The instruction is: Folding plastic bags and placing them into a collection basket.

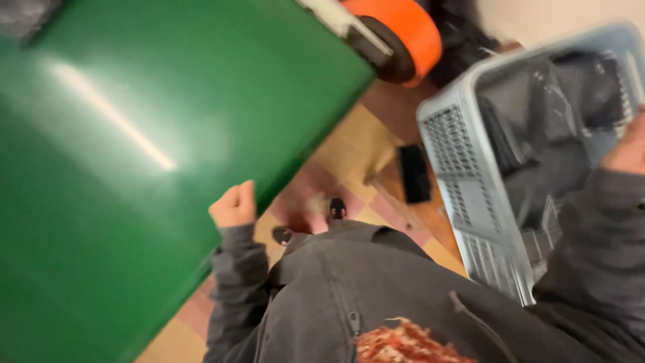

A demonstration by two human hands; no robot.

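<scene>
The right hand (628, 151) is gripping the laundry basket (463, 188) at its far rim; the left hand (233, 205), fisted and holding nothing, is hanging well left of it beside the green table (134, 168).

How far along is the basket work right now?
Done: the grey basket already holds dark bagged items. In hand: the right hand is at the basket's far side, though blur hides its grip; the left hand is a closed fist at the edge of the green surface, holding nothing visible. Left: the bagged items are not yet out of the basket.
</scene>
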